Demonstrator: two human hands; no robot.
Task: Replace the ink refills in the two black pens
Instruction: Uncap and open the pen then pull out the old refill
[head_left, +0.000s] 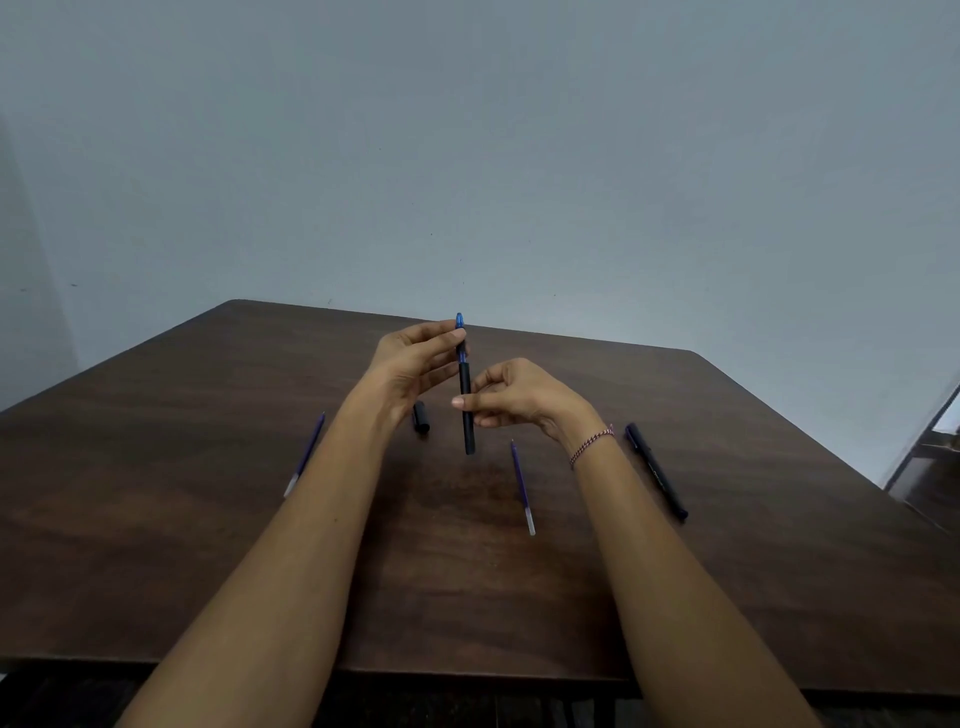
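- Two hands on one black pen (466, 421), upright above the worktop (208, 519): left hand (410, 364) pinches its blue tip section (460, 340), right hand (519, 397) pinches it mid-length.
- Light, stiff, slick plastic, I'd judge; grip close to the joint.
- Spare refill (522, 488) lies nearby.

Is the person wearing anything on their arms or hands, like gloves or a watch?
No gloves and no watch. Both forearms are bare, with no sleeves in view. The left hand wears nothing. Just below the right hand, the wrist carries a thin braided bracelet of pink and white threads.
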